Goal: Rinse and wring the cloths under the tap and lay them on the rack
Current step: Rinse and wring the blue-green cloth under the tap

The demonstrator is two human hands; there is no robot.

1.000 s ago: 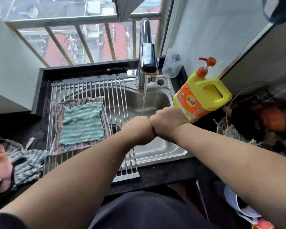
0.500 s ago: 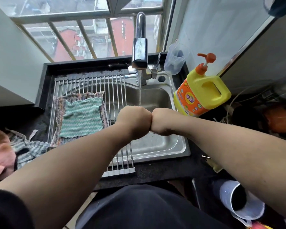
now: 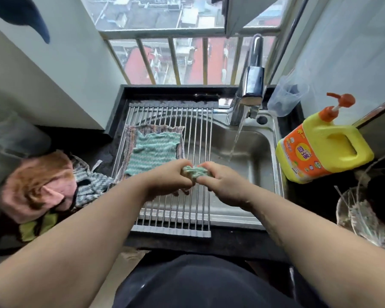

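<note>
1. Both fists have slid toward nine o'clock, off the sink [image 3: 256, 156] and over the right edge of the rack [image 3: 196, 130], and have parted slightly; the cloth between them was hidden half a second ago and now shows
2. Head view, grip: the left hand [image 3: 167, 181] and right hand [image 3: 222, 185] each have their fingers curled tight round one end of the bunched green cloth [image 3: 193, 171], which sits just below frame centre; water runs from the tap [image 3: 252, 85] at one o'clock, and the stream [image 3: 237, 138] falls clear of the cloth
3. Step in hand, as I judge it: wringing, near its end, since the cloth is off the water and over the rack
4. Next move probably calls for loosening the twist, shaking the cloth flat and laying it on bare bars toward six o'clock of the laid pair, without dragging them askew
5. Count: one tap; one rack; one yellow detergent bottle [image 3: 320, 147] at three o'clock; one cloth in the hands; two on the rack at eleven o'clock, a green-striped cloth [image 3: 156, 150] lying on a larger multicoloured cloth [image 3: 131, 138]; a waiting heap [image 3: 38, 185] at nine o'clock with at least three pieces, though the exact number is hard to tell
</note>
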